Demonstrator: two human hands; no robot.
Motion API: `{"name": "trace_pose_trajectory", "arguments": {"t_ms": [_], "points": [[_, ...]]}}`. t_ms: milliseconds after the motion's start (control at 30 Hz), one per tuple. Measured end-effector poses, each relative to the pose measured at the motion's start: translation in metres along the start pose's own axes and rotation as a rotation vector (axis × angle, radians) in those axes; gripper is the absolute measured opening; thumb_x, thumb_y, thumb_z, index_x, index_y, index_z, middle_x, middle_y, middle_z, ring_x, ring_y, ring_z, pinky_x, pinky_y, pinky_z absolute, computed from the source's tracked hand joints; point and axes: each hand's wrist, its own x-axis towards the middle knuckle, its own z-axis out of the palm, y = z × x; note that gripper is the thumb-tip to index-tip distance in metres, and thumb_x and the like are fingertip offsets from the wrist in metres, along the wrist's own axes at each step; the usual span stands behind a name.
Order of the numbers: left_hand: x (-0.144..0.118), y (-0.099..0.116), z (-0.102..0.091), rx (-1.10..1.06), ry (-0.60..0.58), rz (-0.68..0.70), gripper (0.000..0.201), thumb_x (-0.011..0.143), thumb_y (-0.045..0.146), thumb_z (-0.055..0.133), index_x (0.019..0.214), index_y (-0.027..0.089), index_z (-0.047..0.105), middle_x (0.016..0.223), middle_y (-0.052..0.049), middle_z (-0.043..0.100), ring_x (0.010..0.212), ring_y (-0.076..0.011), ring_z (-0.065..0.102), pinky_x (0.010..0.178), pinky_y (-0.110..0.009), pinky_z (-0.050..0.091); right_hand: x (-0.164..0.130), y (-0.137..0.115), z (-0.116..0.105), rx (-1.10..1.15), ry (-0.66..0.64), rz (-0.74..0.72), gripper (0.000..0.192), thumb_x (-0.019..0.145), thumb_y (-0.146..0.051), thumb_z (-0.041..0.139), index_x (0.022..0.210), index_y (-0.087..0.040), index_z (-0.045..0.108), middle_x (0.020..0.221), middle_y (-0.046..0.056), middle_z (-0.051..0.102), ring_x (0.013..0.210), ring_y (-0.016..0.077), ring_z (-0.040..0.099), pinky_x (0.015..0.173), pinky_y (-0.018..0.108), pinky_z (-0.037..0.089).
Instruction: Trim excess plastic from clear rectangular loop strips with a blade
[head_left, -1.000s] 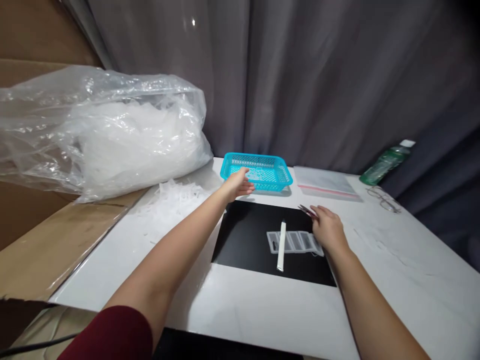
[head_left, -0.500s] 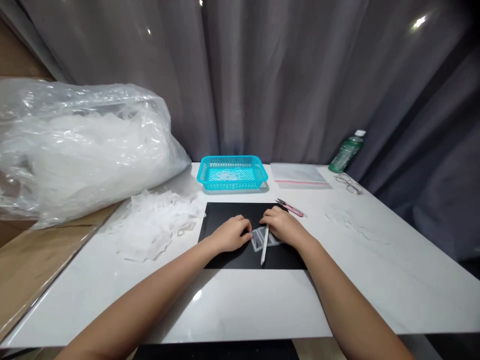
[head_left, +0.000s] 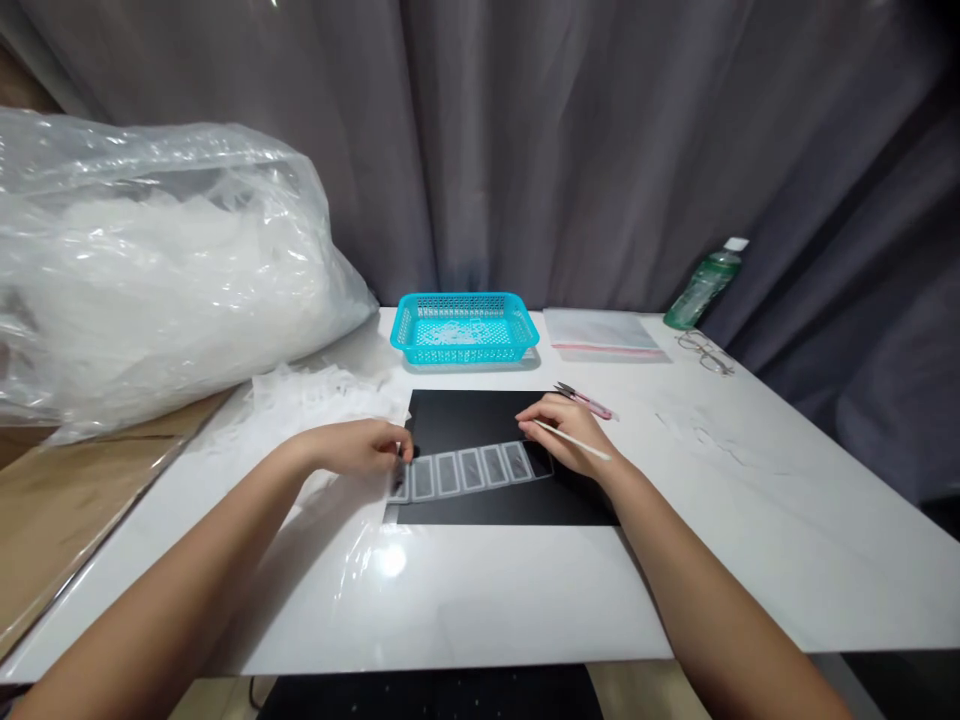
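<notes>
A: What lies on the table (head_left: 750,520), largest first?

B: Black mat (head_left: 480,420); on it, a clear plastic strip (head_left: 469,469) of small pockets, likely light, limp and slippery.

A: Your hands?

B: Left hand (head_left: 360,448) pinches the strip's left end; right hand (head_left: 566,438) presses its right end, fingers closed on a thin white stick (head_left: 574,440). Best taken by the ends.

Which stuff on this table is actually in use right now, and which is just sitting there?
In use:
left hand pinching the end of the clear strip
right hand holding a thin white stick, fingertips on the strip
black mat under the strip

Lying about:
blue basket
pink snips
green bottle
glasses
big plastic bag
</notes>
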Motion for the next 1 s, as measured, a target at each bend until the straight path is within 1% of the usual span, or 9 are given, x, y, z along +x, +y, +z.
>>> {"name": "trace_pose_trajectory", "arguments": {"t_ms": [100, 200, 267, 333, 400, 600, 733, 900, 1000], "points": [[-0.008, 0.008, 0.01, 0.128, 0.102, -0.015, 0.021, 0.075, 0.022, 0.053, 0.087, 0.021, 0.07, 0.088, -0.005, 0.064, 0.068, -0.0157, 0.059, 0.061, -0.023, 0.043, -0.004, -0.005, 0.002, 0.037, -0.076, 0.035, 0.023, 0.092, -0.032, 0.051, 0.093, -0.02, 0.071, 0.086, 0.004, 0.071, 0.078, 0.0178, 0.066, 0.071, 0.031, 0.05], [-0.002, 0.035, 0.033, 0.489, 0.3, -0.062, 0.025, 0.086, 0.024, 0.045, 0.081, 0.016, 0.069, 0.1, -0.011, 0.061, 0.054, -0.0114, 0.054, 0.054, -0.026, 0.042, -0.005, -0.003, 0.004, 0.208, -0.216, 0.105, 0.034, 0.095, -0.042, 0.045, 0.109, -0.02, 0.067, 0.079, 0.002, 0.067, 0.068, 0.0153, 0.064, 0.062, 0.028, 0.05], [0.008, 0.052, 0.053, 0.57, 0.359, 0.064, 0.024, 0.089, 0.024, 0.045, 0.09, 0.015, 0.067, 0.1, -0.012, 0.061, 0.065, -0.0169, 0.06, 0.058, -0.028, 0.047, -0.003, -0.001, 0.004, 0.419, -0.287, 0.156, 0.043, 0.096, -0.05, 0.04, 0.121, -0.019, 0.058, 0.072, 0.0, 0.061, 0.061, 0.0133, 0.06, 0.057, 0.026, 0.048], [0.02, 0.06, 0.072, 0.521, 0.354, 0.306, 0.025, 0.091, 0.033, 0.05, 0.103, 0.017, 0.064, 0.108, -0.011, 0.063, 0.09, -0.0248, 0.063, 0.078, -0.037, 0.052, -0.001, 0.0, 0.002, 0.57, -0.291, 0.182, 0.044, 0.096, -0.054, 0.039, 0.122, -0.02, 0.049, 0.068, -0.004, 0.056, 0.058, 0.0116, 0.057, 0.054, 0.024, 0.046], [0.031, 0.056, 0.085, 0.445, 0.353, 0.412, 0.03, 0.093, 0.034, 0.05, 0.117, 0.019, 0.059, 0.124, -0.01, 0.061, 0.111, -0.0275, 0.058, 0.095, -0.044, 0.047, -0.001, 0.002, -0.002, 0.606, -0.265, 0.199, 0.04, 0.094, -0.055, 0.042, 0.117, -0.022, 0.045, 0.068, -0.005, 0.057, 0.057, 0.0107, 0.057, 0.053, 0.022, 0.045], [0.042, 0.028, 0.087, 0.309, 0.311, 0.469, 0.035, 0.097, 0.036, 0.045, 0.13, 0.026, 0.054, 0.135, -0.01, 0.055, 0.125, -0.0259, 0.052, 0.111, -0.054, 0.032, -0.023, 0.006, -0.005, 0.415, -0.302, 0.269, 0.021, 0.094, -0.04, 0.051, 0.105, -0.022, 0.052, 0.086, 0.002, 0.071, 0.069, 0.013, 0.066, 0.062, 0.024, 0.048], [0.043, 0.027, 0.084, 0.318, 0.301, 0.469, 0.035, 0.097, 0.039, 0.046, 0.127, 0.026, 0.058, 0.131, -0.012, 0.057, 0.121, -0.0268, 0.055, 0.11, -0.058, 0.031, -0.033, -0.003, -0.002, 0.133, -0.355, 0.08, 0.016, 0.09, -0.028, 0.056, 0.104, -0.023, 0.062, 0.087, 0.001, 0.072, 0.074, 0.0141, 0.066, 0.066, 0.024, 0.047], [0.043, 0.023, 0.086, 0.338, 0.304, 0.522, 0.038, 0.096, 0.038, 0.047, 0.13, 0.024, 0.057, 0.137, -0.013, 0.055, 0.13, -0.0284, 0.049, 0.114, -0.059, 0.025, -0.036, -0.016, 0.004, 0.02, -0.385, -0.042, 0.007, 0.087, -0.021, 0.055, 0.083, -0.02, 0.06, 0.068, -0.002, 0.063, 0.062, 0.012, 0.058, 0.058, 0.021, 0.042], [0.043, 0.019, 0.087, 0.334, 0.323, 0.548, 0.038, 0.096, 0.037, 0.049, 0.13, 0.024, 0.059, 0.139, -0.013, 0.053, 0.13, -0.0298, 0.049, 0.113, -0.059, 0.027, -0.038, -0.017, 0.008, -0.067, -0.393, -0.161, 0.007, 0.087, -0.02, 0.053, 0.085, -0.02, 0.059, 0.087, 0.003, 0.063, 0.074, 0.0139, 0.059, 0.067, 0.024, 0.047]]}}
